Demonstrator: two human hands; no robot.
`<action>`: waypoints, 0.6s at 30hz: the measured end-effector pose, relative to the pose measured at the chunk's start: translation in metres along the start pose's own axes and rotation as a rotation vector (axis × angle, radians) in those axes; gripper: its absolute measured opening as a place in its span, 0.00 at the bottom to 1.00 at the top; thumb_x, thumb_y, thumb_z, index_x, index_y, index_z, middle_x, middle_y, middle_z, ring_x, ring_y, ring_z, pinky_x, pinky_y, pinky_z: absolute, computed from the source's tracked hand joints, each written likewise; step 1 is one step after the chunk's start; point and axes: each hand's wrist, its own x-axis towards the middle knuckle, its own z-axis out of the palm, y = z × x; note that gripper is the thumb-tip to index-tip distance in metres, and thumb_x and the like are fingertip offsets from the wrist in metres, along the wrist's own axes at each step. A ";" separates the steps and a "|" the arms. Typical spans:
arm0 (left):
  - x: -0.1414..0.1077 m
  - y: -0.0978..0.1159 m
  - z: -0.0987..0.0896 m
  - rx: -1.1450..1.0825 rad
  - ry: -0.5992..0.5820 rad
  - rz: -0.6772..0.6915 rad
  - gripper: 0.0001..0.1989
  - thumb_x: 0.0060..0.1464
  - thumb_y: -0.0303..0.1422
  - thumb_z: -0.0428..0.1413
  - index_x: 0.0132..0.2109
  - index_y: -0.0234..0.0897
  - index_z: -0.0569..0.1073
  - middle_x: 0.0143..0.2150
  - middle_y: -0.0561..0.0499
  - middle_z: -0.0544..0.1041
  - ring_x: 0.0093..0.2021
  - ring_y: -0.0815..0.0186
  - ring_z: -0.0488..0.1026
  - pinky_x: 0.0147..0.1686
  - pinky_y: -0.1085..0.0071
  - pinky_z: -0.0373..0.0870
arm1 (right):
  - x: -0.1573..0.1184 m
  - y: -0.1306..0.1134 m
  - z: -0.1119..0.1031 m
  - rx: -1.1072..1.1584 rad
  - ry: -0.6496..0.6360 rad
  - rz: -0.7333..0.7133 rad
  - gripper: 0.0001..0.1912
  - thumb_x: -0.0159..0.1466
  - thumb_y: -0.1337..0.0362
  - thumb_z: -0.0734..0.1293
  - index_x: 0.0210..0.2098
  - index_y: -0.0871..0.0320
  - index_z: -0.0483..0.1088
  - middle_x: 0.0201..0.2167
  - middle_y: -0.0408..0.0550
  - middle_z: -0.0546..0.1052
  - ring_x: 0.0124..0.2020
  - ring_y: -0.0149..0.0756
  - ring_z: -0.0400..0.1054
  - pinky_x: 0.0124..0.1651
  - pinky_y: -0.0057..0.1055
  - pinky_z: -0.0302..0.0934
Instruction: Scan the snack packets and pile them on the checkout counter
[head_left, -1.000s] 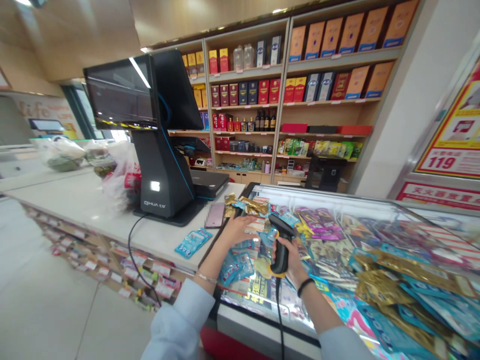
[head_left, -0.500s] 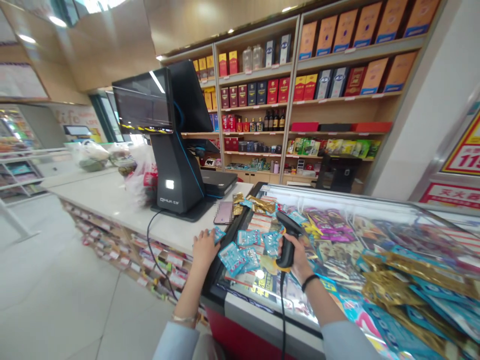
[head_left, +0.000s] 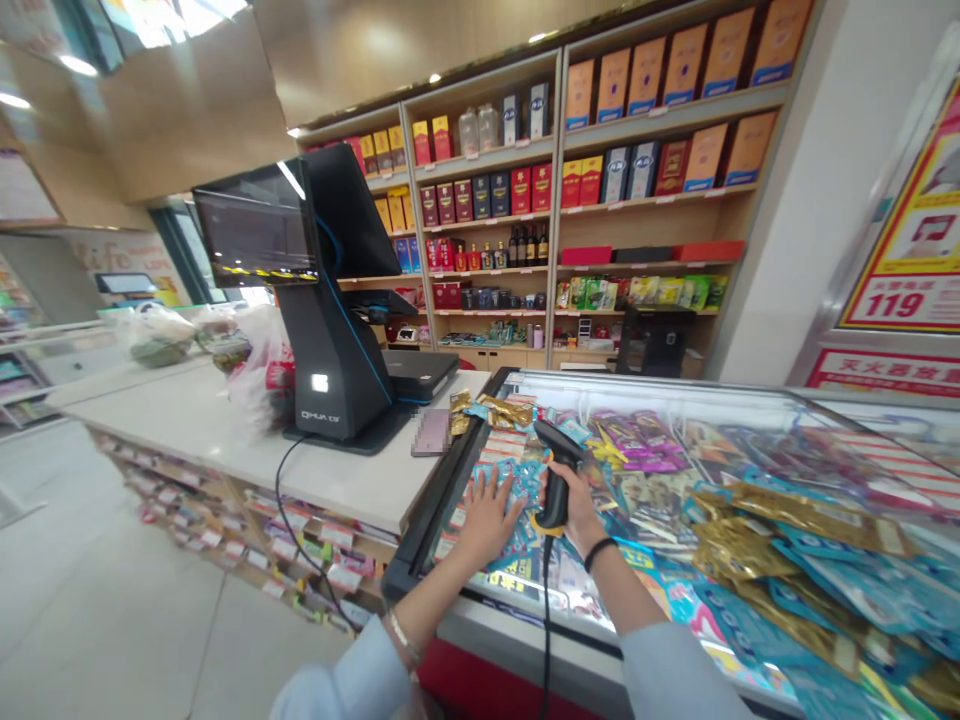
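Note:
My left hand (head_left: 487,520) lies flat with fingers spread on a loose pile of blue sachets (head_left: 510,482), on the glass lid of a display freezer (head_left: 675,425). My right hand (head_left: 579,510) grips a black handheld barcode scanner (head_left: 556,483) with a yellow ring near its base, just right of my left hand. Its black cable (head_left: 547,620) hangs down over the freezer's front edge. Gold foil packets (head_left: 495,409) lie beyond my left hand, and part of the blue pile is hidden under my palm.
A black POS terminal (head_left: 322,340) stands on the white counter (head_left: 210,425), with a pixelated phone (head_left: 431,432) lying near it. Plastic bags (head_left: 255,370) sit behind the terminal. Shelves of boxed liquor (head_left: 480,200) stand behind.
My left hand has moved from the freezer's near edge onto the blue sachets, which now lie bunched beneath it. The blue sachet on the white counter is gone. The scanner stays in my right hand.

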 end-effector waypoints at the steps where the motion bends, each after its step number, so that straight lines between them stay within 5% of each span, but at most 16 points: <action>1: 0.008 0.002 0.001 -0.010 -0.013 -0.010 0.31 0.62 0.49 0.36 0.68 0.41 0.53 0.71 0.42 0.48 0.70 0.48 0.43 0.64 0.47 0.44 | 0.000 -0.002 0.000 -0.017 0.007 -0.009 0.15 0.46 0.57 0.72 0.24 0.58 0.66 0.14 0.38 0.69 0.10 0.28 0.60 0.13 0.25 0.56; 7: 0.090 -0.006 -0.016 -0.106 0.050 -0.029 0.22 0.62 0.37 0.44 0.59 0.33 0.67 0.60 0.38 0.69 0.61 0.58 0.64 0.58 0.65 0.58 | 0.004 -0.012 -0.007 -0.040 0.082 -0.080 0.14 0.46 0.57 0.72 0.25 0.58 0.66 0.13 0.39 0.70 0.10 0.29 0.61 0.13 0.26 0.57; 10: 0.122 -0.015 -0.021 -0.116 0.120 -0.087 0.20 0.59 0.30 0.47 0.57 0.30 0.68 0.56 0.36 0.71 0.55 0.58 0.69 0.54 0.66 0.62 | 0.008 -0.009 -0.010 -0.037 0.128 -0.065 0.13 0.46 0.57 0.71 0.24 0.58 0.65 0.13 0.39 0.69 0.10 0.29 0.61 0.13 0.26 0.57; 18: 0.150 -0.036 0.000 -0.260 0.350 -0.140 0.24 0.55 0.27 0.50 0.59 0.30 0.65 0.50 0.36 0.72 0.53 0.55 0.67 0.55 0.59 0.59 | 0.014 0.002 -0.009 -0.056 0.145 -0.025 0.15 0.46 0.57 0.71 0.23 0.56 0.62 0.12 0.38 0.69 0.09 0.28 0.60 0.12 0.25 0.56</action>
